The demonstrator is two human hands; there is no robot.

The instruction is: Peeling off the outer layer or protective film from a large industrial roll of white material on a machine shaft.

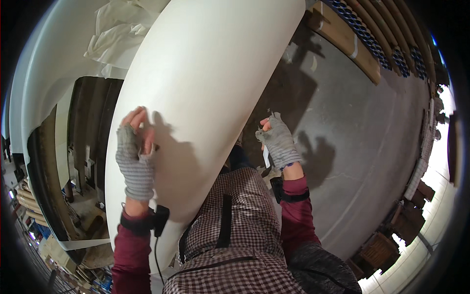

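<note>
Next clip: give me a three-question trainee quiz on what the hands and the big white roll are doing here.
1. True or false: the left hand rests on the large white roll.
2. What does the right hand hold?
A. a small white strip
B. a hammer
C. a paint brush
3. Fill in: both hands wear grey fingerless ____.

Key:
1. True; its fingers lie on the roll's left side.
2. A; a small white strip hangs from the hand, which is off the roll, over the grey concrete floor.
3. Gloves.
</note>
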